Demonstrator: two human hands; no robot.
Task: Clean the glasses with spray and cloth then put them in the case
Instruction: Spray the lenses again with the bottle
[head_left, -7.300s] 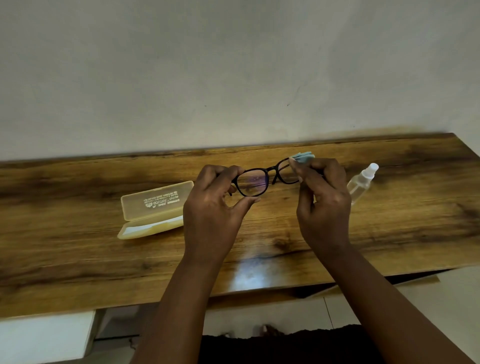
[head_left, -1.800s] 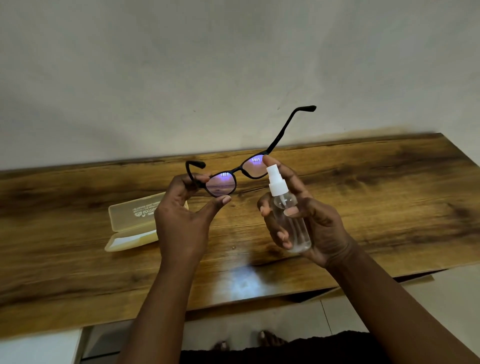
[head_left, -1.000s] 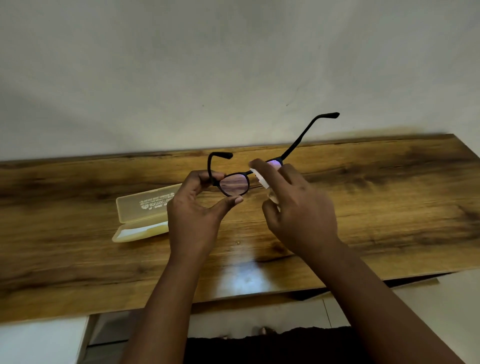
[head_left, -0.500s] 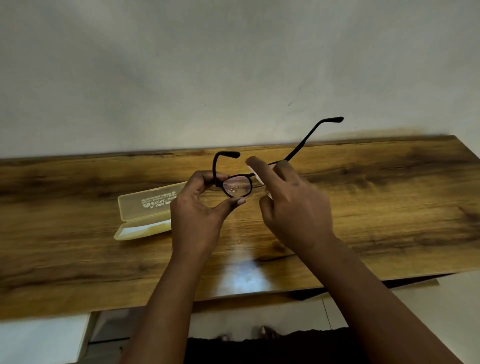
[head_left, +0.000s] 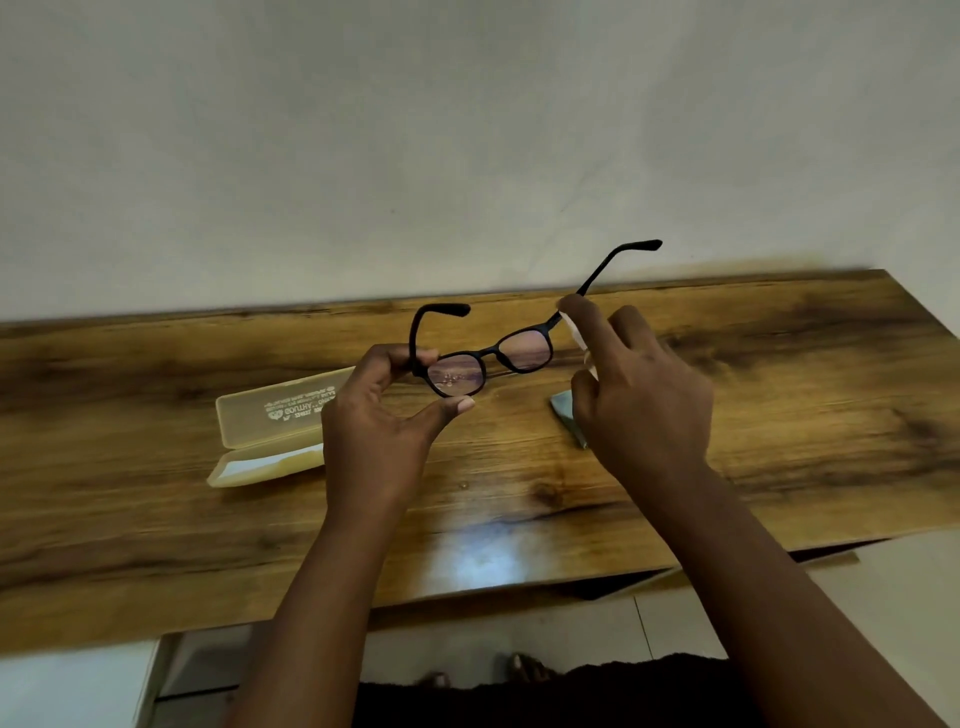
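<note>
The left hand (head_left: 379, 436) pinches the glasses (head_left: 488, 358) by one lens rim above the table (head_left: 779, 395), temples open, lenses angled toward the spray bottle (head_left: 574, 332) gripped in the right hand (head_left: 644, 395) at 3 o'clock (bottle mostly hidden). The cloth (head_left: 566, 415) peeks out beneath; the open case (head_left: 270, 421) waits at 9 o'clock.
</note>
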